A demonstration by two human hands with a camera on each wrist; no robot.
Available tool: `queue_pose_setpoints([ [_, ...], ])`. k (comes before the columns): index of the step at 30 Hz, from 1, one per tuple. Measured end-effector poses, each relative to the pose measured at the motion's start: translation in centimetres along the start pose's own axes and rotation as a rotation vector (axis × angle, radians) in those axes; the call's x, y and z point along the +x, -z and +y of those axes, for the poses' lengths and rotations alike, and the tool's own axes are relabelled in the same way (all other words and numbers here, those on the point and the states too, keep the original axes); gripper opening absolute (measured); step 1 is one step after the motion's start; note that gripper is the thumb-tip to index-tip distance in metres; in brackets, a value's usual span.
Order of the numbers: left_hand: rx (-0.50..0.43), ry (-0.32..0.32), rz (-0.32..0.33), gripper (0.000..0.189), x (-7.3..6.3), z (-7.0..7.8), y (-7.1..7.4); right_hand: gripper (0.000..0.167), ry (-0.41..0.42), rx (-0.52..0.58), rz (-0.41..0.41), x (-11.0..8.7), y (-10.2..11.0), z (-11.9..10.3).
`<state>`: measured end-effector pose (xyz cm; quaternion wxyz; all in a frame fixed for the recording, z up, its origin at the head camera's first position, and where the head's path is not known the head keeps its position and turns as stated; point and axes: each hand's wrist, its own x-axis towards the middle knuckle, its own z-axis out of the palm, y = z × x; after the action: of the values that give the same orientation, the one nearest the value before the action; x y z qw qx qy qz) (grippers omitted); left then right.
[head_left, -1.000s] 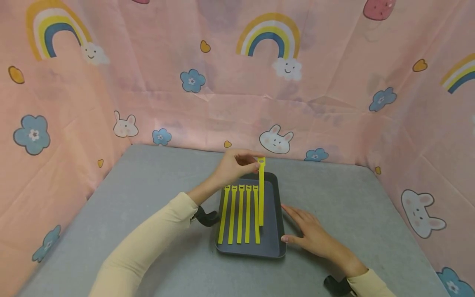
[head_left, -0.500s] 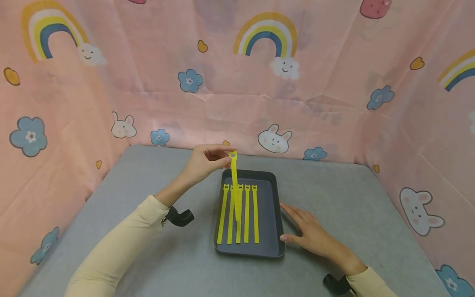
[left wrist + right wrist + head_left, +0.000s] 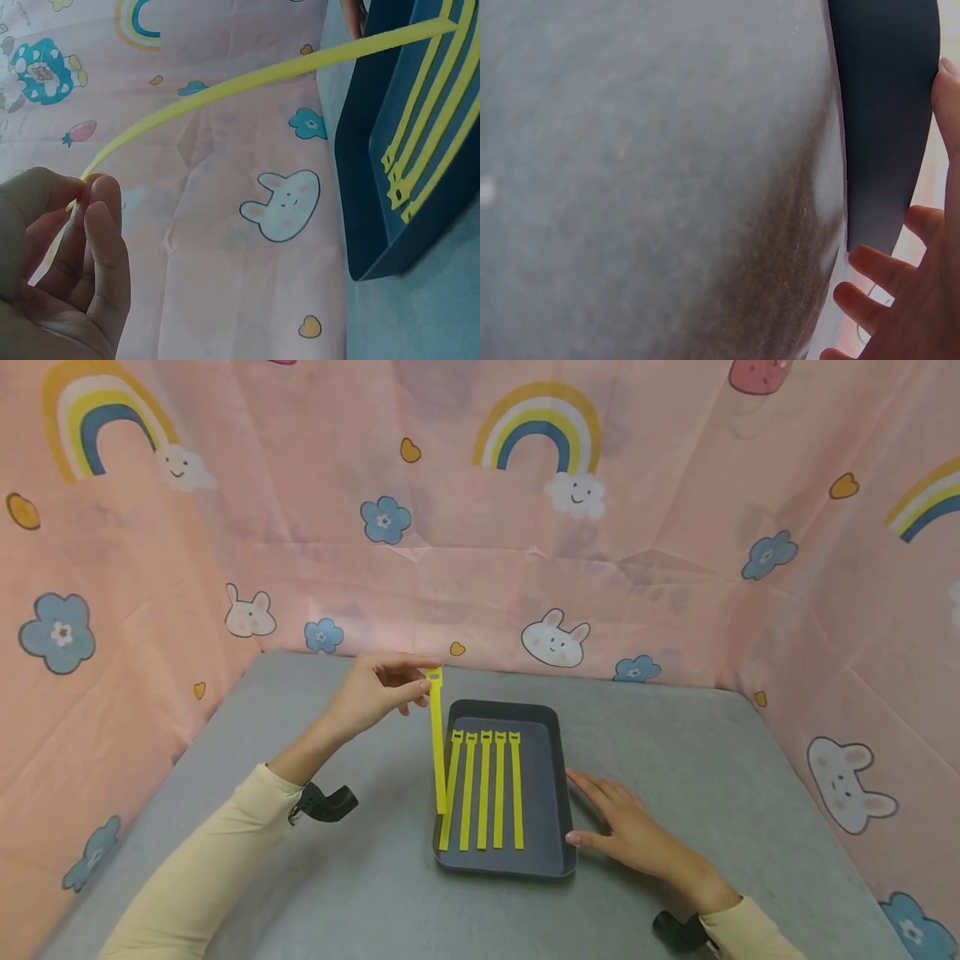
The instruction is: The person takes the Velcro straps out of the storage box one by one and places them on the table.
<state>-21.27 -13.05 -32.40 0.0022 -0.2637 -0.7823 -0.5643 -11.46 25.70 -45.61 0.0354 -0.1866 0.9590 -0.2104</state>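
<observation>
Between thumb and fingers, my left hand (image 3: 378,693) pinches the slotted head of a yellow hook-and-loop cable tie (image 3: 437,743). The strap hangs down over the left rim of a dark grey tray (image 3: 551,802), and its lower end overlaps the leftmost tie there. In the left wrist view the held strap (image 3: 277,73) bows out towards the tray. Several matching ties (image 3: 483,793) lie side by side in the tray, heads at the far end. My right hand (image 3: 637,835) rests at the tray's right side, fingers spread, with the thumb at its wall (image 3: 885,112) in the right wrist view.
A grey table (image 3: 360,860) carries the tray. Pink patterned cloth (image 3: 465,585) walls off the back and both sides. Each wrist bears a black camera mount (image 3: 326,802).
My left hand has carried the held cable tie leftward across the tray, from right of the row to its left edge. The right hand and tray have stayed put.
</observation>
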Motion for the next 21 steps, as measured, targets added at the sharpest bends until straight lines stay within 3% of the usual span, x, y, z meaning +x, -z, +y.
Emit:
queue_pose_setpoints([
  [5,0.014,0.024,-0.016,0.032,-0.5,-0.8,0.6,0.088,-0.003,-0.003,-0.004,0.1,0.0,0.0],
  [15,0.064,0.139,-0.077,0.033,-1.6,-1.9,1.2,0.086,0.020,0.006,-0.001,-0.2,0.0,-0.1],
  [21,0.035,0.186,-0.098,0.034,-1.8,-2.7,1.2,0.087,0.032,0.005,0.010,-0.3,0.0,-0.2],
])
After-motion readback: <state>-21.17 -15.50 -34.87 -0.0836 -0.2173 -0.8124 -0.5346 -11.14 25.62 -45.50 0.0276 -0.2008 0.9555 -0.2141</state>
